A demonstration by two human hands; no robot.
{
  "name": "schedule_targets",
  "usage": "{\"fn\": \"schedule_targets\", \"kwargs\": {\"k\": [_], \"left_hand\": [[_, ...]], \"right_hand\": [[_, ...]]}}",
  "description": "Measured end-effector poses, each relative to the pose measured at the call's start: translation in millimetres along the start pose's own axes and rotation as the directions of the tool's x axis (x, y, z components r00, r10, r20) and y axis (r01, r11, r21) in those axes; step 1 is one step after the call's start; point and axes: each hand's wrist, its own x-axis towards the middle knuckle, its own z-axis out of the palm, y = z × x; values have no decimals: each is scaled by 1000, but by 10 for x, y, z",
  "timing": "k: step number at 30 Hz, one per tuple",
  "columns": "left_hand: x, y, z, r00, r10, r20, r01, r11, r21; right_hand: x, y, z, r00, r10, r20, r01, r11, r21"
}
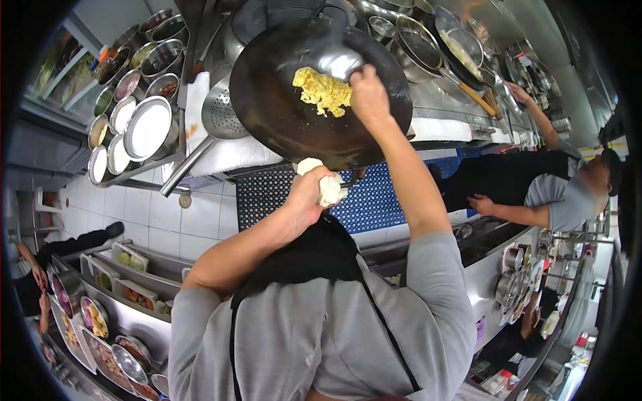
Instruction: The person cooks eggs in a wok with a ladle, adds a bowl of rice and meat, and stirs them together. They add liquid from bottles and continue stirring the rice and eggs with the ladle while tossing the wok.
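A large dark wok is tilted in front of me, its inside facing me. Cooked scrambled egg lies in a yellow clump near its middle. At the near rim, my left hand is closed around a bunched whitish cloth, right by the wok's handle. Over the wok, my right hand is at the right edge of the egg with its fingers curled together. Whatever those fingers pinch, if anything, is hidden. A perforated skimmer rests left of the wok on a white towel.
Metal containers of ingredients, one holding something white, stand at left. To the right are a wooden-handled strainer and a co-worker. Below lies a blue perforated mat. A counter with food trays runs behind me.
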Motion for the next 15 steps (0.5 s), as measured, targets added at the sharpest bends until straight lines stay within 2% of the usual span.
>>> {"fn": "schedule_targets", "kwargs": {"k": [1, 2, 6, 9, 11, 13, 15], "left_hand": [[4, -21, 30, 1000, 0, 6, 0, 1000, 6], [3, -44, 63, 1000, 13, -10, -14, 1000, -8], [36, -70, 4, 999, 1, 46, -1, 1000, -7], [8, -108, 12, 998, 21, 62, -20, 1000, -13], [-21, -82, 21, 996, 39, 77, -38, 999, -8], [-6, -108, -13, 993, 55, 107, -53, 998, -24], [-17, -132, -4, 993, 54, 104, -53, 998, -20]], "right_hand": [[-48, 10, 162, 989, -42, 145, 48, 998, -37], [-70, 45, 273, 987, -75, 141, 86, 994, -72], [289, 192, 50, 978, -187, -90, 180, 980, -82], [473, 167, -417, 932, -180, -315, 179, 983, -30], [516, 101, -733, 902, -133, -410, 160, 986, 33], [480, 108, -744, 876, -100, -472, 143, 988, 57], [306, 135, -507, 930, -31, -365, 59, 996, 65]]}}
